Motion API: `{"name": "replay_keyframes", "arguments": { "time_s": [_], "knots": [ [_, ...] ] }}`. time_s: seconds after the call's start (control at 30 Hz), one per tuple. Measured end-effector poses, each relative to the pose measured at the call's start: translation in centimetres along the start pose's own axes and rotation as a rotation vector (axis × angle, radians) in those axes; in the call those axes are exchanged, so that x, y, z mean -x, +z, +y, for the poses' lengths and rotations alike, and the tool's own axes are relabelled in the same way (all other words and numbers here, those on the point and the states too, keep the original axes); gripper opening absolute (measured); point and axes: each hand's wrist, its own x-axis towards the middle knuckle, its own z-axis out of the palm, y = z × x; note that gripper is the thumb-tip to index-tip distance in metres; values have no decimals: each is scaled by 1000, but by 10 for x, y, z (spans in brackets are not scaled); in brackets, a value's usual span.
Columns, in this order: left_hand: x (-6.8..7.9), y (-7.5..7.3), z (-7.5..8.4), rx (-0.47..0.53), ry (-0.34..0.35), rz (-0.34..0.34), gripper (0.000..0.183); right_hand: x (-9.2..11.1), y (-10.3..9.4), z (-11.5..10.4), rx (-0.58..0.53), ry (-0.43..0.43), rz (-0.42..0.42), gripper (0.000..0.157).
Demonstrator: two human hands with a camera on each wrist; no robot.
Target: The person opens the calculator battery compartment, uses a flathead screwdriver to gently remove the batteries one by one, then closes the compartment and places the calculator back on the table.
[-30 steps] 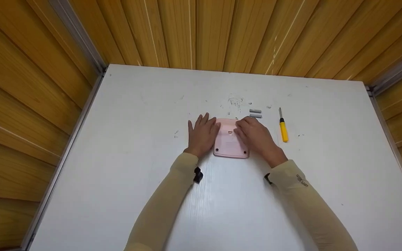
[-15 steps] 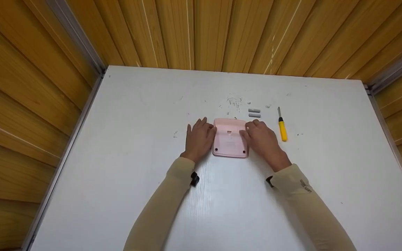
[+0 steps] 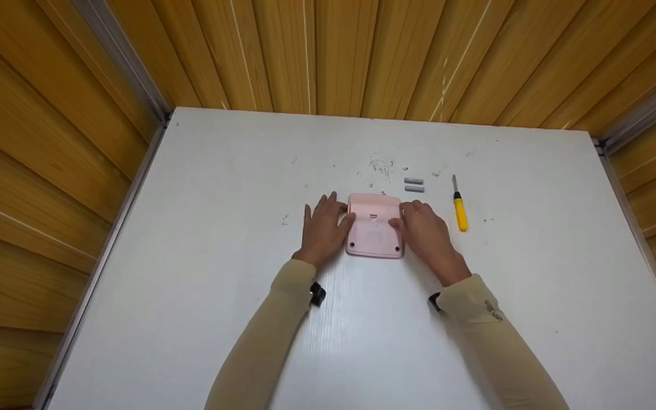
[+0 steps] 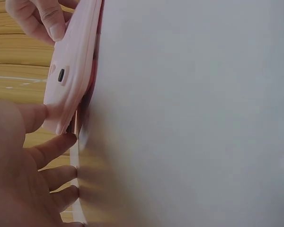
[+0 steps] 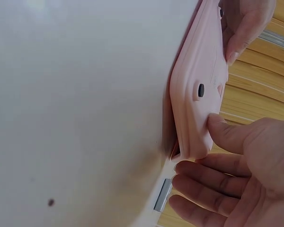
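Observation:
A pink calculator [image 3: 371, 234] lies back side up on the white table, its two black rubber feet towards the person. My left hand [image 3: 322, 230] grips its left edge. In the left wrist view that thumb [image 4: 35, 116] rests on the calculator's back [image 4: 78, 56] and the index finger reaches the side near the table. At the opposite edge, my right hand [image 3: 427, 232] pinches the casing with thumb on top and fingers at the side. The right wrist view has the right thumb [image 5: 225, 132] on the back panel; the calculator's front face is hidden.
Beyond the right hand lie two grey batteries [image 3: 413, 181], side by side. A yellow-handled screwdriver [image 3: 460, 213] with a black collar is farther right. Dark marks [image 3: 382, 166] dot the tabletop, and wood-panel walls [image 3: 339, 57] stand behind and at both sides.
My right hand has drawn back from the calculator's upper back to its right edge. The left hand has slid slightly towards the person along the left edge. The calculator has barely moved.

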Motion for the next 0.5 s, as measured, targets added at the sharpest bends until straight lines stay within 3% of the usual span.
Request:
{"name": "replay_keyframes", "arguments": {
  "time_s": [0.27, 0.5],
  "knots": [
    [1, -1, -1, 26, -3, 0, 48, 1, 0, -1, 35, -29, 11, 42],
    [0, -1, 1, 37, -6, -4, 48, 2, 1, -3, 176, -104, 79, 38]
  ]
}}
